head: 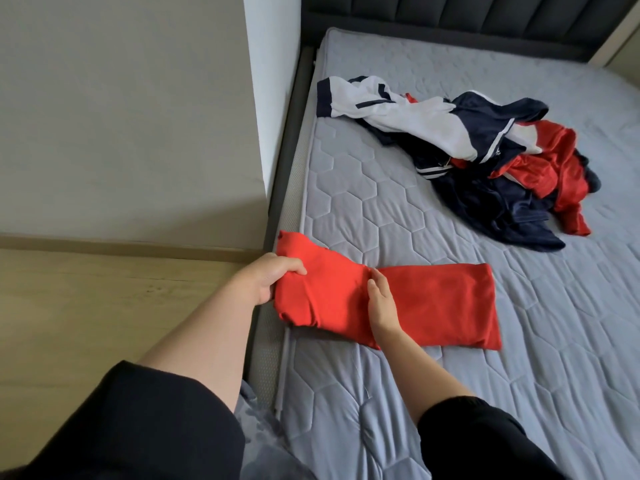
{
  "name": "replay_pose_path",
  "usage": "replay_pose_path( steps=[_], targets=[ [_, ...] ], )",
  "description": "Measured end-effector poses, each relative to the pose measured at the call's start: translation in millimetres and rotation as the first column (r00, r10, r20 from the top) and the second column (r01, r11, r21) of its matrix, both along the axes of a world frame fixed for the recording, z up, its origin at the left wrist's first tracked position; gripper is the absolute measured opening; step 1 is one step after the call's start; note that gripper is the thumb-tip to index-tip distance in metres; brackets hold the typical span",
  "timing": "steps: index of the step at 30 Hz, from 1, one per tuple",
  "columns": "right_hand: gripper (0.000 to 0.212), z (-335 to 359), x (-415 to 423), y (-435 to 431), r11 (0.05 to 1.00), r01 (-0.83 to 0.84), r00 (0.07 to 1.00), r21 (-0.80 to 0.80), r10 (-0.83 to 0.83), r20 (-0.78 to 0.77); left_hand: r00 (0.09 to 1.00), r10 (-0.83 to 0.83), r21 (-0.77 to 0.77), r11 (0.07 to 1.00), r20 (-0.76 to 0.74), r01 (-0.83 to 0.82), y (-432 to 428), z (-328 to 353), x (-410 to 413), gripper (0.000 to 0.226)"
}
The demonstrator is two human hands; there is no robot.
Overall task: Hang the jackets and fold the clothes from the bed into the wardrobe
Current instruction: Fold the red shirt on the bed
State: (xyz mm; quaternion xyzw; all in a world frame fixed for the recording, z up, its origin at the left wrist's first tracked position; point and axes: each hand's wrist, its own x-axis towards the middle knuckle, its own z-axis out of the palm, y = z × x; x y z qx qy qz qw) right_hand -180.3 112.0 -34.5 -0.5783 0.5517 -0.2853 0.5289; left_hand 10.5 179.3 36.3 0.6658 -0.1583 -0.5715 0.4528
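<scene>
Red cloth, smooth and bright, lies folded into a long narrow strip (pixel 398 299) on the grey quilted mattress (pixel 381 209), close to the bed's left edge and running across toward the middle. Its left end is bunched and lifted a little, with a few soft creases; the right end lies flat with a rounded corner.

My left hand (pixel 273 277) is at that bunched left end, right where the mattress edge drops to the bed frame. Its grip is clamped on the cloth: the fingers curl over the top of the fold and the thumb side sits below (I cannot see the thumb tip itself).

My right hand (pixel 381 306) rests across the middle of the strip, fingers straight and together, lying flat on the fabric, with no pinch that I can see. So the strip runs beneath both hands, with more of it lying past the right one.

Farther up the bed, well apart from my hands and nearer the dark padded headboard (pixel 485 22), sits a loose pile of clothes (pixel 485 161): white with navy trim, dark navy, and shiny red, all tangled together.
</scene>
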Motion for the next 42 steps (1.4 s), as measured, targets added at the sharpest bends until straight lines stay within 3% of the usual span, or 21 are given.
replay_pose_path(
  steps=[7,12,14,19,22,24,25,27,28,29,30,32,34,36,39,40,42],
  targets=[
    [0.044,10,23,5,1.000,0.009,0.998,0.027,-0.010,0.059,0.998,0.018,-0.184,0.983,-0.055,-0.027,-2,22,1,0.015],
    [0.041,20,62,20,0.997,-0.024,0.972,0.080,0.004,0.237,0.992,0.009,-0.278,0.960,-0.126,-0.044,5,36,6,0.017],
    [0.039,26,84,30,0.988,-0.057,0.947,0.141,0.009,0.320,0.988,-0.011,-0.318,0.947,-0.151,-0.038,8,41,11,0.030],
    [0.031,34,83,37,0.919,-0.189,0.896,0.345,0.017,0.444,0.999,-0.031,-0.329,0.944,0.007,0.032,6,47,12,0.016],
    [0.040,51,52,16,0.820,-0.186,0.843,0.542,-0.150,0.516,0.969,-0.165,-0.381,0.921,-0.182,0.086,0,48,-12,0.019],
    [0.044,59,15,-2,0.828,-0.185,0.734,0.530,-0.242,0.634,0.866,-0.309,-0.443,0.889,-0.392,0.116,-5,51,-30,0.027],
    [0.041,65,-4,-9,0.838,-0.149,0.700,0.525,-0.286,0.654,0.841,-0.340,-0.456,0.881,-0.421,0.128,-10,48,-35,0.029],
    [0.024,68,-40,-22,0.832,-0.069,0.700,0.550,-0.353,0.620,0.917,-0.293,-0.406,0.899,-0.272,0.167,-18,40,-41,0.023],
    [0.026,65,-55,-28,0.814,-0.060,0.706,0.578,-0.374,0.601,0.966,-0.250,-0.336,0.918,-0.074,0.212,-19,33,-43,0.022],
    [0.040,61,-67,-32,0.793,-0.081,0.705,0.604,-0.383,0.597,0.957,-0.226,-0.250,0.931,0.183,0.268,-20,24,-45,0.023],
    [0.061,57,-77,-36,0.762,-0.098,0.706,0.640,-0.401,0.584,0.878,-0.216,-0.174,0.933,0.426,0.314,-19,13,-46,0.027],
    [0.088,53,-89,-41,0.731,-0.122,0.718,0.671,-0.402,0.568,0.629,-0.276,-0.053,0.890,0.727,0.453,-15,-10,-48,0.037],
    [0.089,53,-96,-47,0.734,-0.127,0.776,0.668,-0.346,0.528,0.365,-0.392,0.128,0.810,0.844,0.573,-10,-25,-53,0.047],
    [0.070,57,-92,-51,0.758,-0.093,0.843,0.646,-0.286,0.457,0.168,-0.485,0.288,0.725,0.858,0.625,-8,-36,-63,0.054],
    [0.011,61,-78,-52,0.824,-0.035,0.947,0.566,-0.153,0.282,-0.004,-0.573,0.424,0.601,0.819,0.677,-1,-45,-74,0.061],
    [0.002,61,-77,-51,0.849,-0.005,0.970,0.528,-0.124,0.210,-0.038,-0.586,0.445,0.570,0.809,0.691,1,-47,-75,0.062],
    [0.021,57,-78,-48,0.878,0.038,0.989,0.477,-0.102,0.109,0.008,-0.565,0.396,0.588,0.825,0.705,4,-46,-76,0.056]
  ],
)
